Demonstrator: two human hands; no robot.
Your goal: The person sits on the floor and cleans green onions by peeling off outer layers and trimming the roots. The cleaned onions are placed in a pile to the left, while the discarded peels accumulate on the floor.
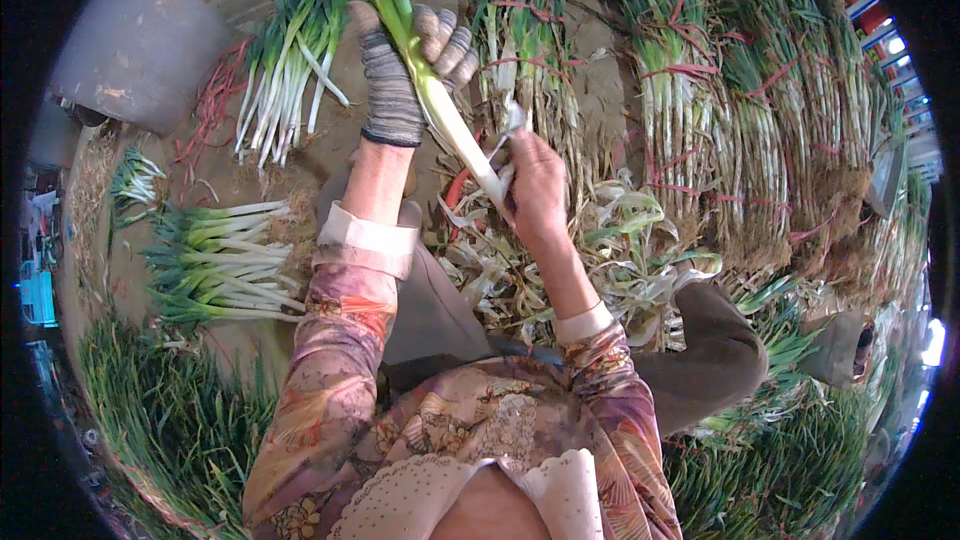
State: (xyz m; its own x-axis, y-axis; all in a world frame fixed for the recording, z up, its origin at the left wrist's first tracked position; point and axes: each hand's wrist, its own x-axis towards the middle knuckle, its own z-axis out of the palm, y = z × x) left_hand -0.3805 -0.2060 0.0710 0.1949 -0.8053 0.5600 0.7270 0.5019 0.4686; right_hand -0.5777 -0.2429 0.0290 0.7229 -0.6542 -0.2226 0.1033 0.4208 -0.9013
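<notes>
A long green onion (420, 79) lies slantwise across the middle, green leaves at the top and white shaft toward me. My left hand (401, 75), in a striped knit glove with worn fingertips, grips it where green meets white. Bare, my right hand (538, 180) is closed at the lower white end, with pale loose skin at its fingers. A blurred whitish piece sticks up above that hand; I cannot tell exactly what it is. Beneath both hands spreads a heap of stripped, dry outer leaves (510, 289). Part of a red curved object (454, 191) shows between them.
Cleaned onions lie in one pile (292, 75) at upper left and another (225, 262) at left. Red ties (217, 105) lie near a grey container (142, 37). Tied, unpeeled bundles (679, 90) line the right. Leafy stacks (180, 390) flank me. My bent leg (712, 345) extends right.
</notes>
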